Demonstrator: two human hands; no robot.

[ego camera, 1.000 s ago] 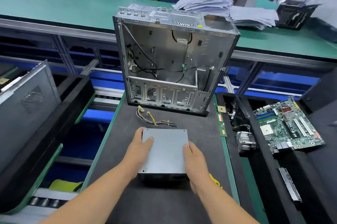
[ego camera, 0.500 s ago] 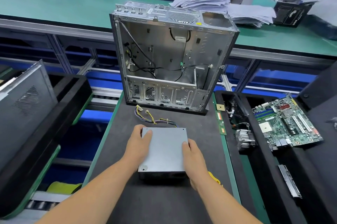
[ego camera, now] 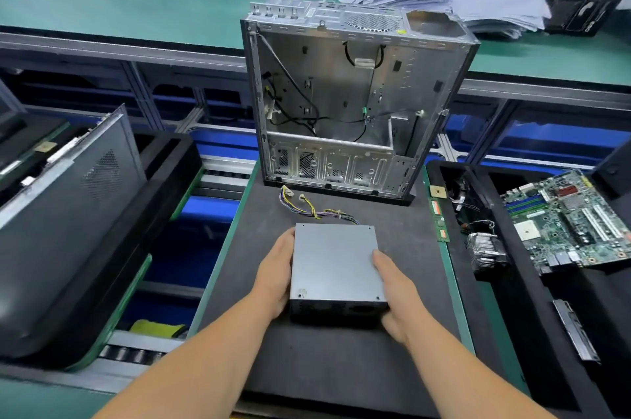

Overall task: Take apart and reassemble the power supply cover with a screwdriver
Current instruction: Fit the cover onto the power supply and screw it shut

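A black mat (ego camera: 403,241) carries the grey power supply (ego camera: 336,265), its wire bundle (ego camera: 314,208) and an open computer case (ego camera: 355,104).

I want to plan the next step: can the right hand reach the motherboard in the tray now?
Probably not yet: the right hand grips the power supply. Once it lets go, nothing visible blocks the way to the motherboard.

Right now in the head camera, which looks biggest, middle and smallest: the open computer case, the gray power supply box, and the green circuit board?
1. Computer case, clearly the largest, though farthest away.
2. Power supply box and circuit board: they look alike in size, and the box is nearer the camera, so I won't rank them.
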